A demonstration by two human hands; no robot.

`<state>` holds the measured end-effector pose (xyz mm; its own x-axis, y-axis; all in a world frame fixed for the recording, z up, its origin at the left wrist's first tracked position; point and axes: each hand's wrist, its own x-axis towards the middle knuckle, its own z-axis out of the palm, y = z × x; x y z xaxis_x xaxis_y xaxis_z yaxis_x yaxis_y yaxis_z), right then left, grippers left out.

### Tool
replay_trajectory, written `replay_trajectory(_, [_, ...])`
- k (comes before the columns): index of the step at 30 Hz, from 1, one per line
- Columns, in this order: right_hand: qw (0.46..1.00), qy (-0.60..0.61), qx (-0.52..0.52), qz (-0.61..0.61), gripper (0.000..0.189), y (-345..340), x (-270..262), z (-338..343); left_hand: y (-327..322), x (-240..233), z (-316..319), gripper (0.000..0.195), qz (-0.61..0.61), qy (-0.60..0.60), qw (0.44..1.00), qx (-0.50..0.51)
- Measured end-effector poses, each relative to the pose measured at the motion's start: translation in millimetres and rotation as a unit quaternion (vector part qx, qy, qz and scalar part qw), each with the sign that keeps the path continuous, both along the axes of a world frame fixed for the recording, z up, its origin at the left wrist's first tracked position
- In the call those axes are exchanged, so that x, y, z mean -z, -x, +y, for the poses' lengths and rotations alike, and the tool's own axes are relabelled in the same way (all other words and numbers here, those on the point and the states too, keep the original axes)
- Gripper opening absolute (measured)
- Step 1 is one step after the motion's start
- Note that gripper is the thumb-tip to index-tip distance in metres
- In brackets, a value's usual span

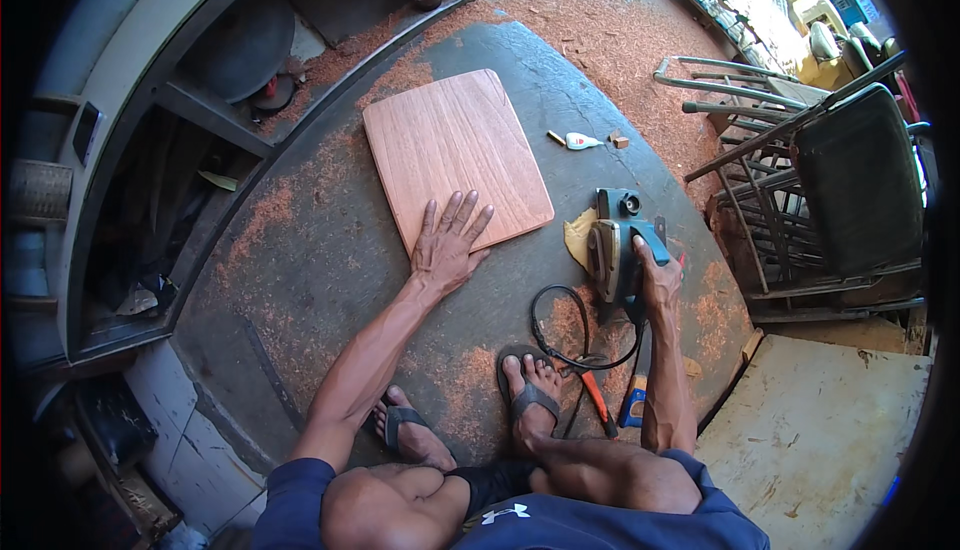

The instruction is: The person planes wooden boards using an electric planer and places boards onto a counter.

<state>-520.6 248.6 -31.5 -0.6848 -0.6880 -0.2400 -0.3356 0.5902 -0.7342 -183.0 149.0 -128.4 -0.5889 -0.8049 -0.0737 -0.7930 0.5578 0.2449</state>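
A flat wooden board (457, 152) with rounded corners lies on the floor before me. My left hand (446, 246) rests palm down on its near edge, fingers spread, gripping nothing. To the right, my right hand (660, 272) is closed round the handle of a teal electric hand planer (619, 250). The planer sits on its side or tilted, I cannot tell which, beside a piece of yellowish material (579, 237). Its black cord (534, 317) loops near my foot. A small white glue bottle (582, 142) and small wood pieces (619, 140) lie beyond the planer.
An orange-handled hammer or similar tool (598, 400) and a blue-handled saw (634, 402) lie by my right foot. Wood shavings (600, 39) cover much of the floor. Stacked metal chairs (855, 182) stand at right, near a pale board (810, 422). An open cabinet (217, 118) borders the left.
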Motion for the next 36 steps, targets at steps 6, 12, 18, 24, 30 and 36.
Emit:
replay_trajectory(6, [1.000,-0.012,-0.002,0.007,0.053,6,6,0,-6,5,5,0.078,0.003,0.004,1.000,-0.010])
replay_trajectory(12, [0.999,-0.054,0.000,-0.007,0.058,7,5,0,-13,9,12,0.077,0.008,0.016,1.000,-0.010])
replay_trajectory(18, [1.000,-0.025,-0.003,-0.006,0.057,10,9,2,-20,10,20,0.078,0.007,0.008,1.000,-0.015])
replay_trajectory(24, [1.000,-0.010,-0.004,0.028,0.056,11,14,0,-27,3,28,0.078,0.005,-0.025,0.999,-0.026])
replay_trajectory(30, [0.998,-0.035,-0.002,0.058,0.065,0,1,-4,-44,5,41,0.077,0.026,-0.022,0.999,-0.042])
replay_trajectory(36, [0.921,0.124,-0.120,0.349,0.062,-54,-12,-26,-74,6,57,0.076,0.061,-0.076,0.979,-0.181])
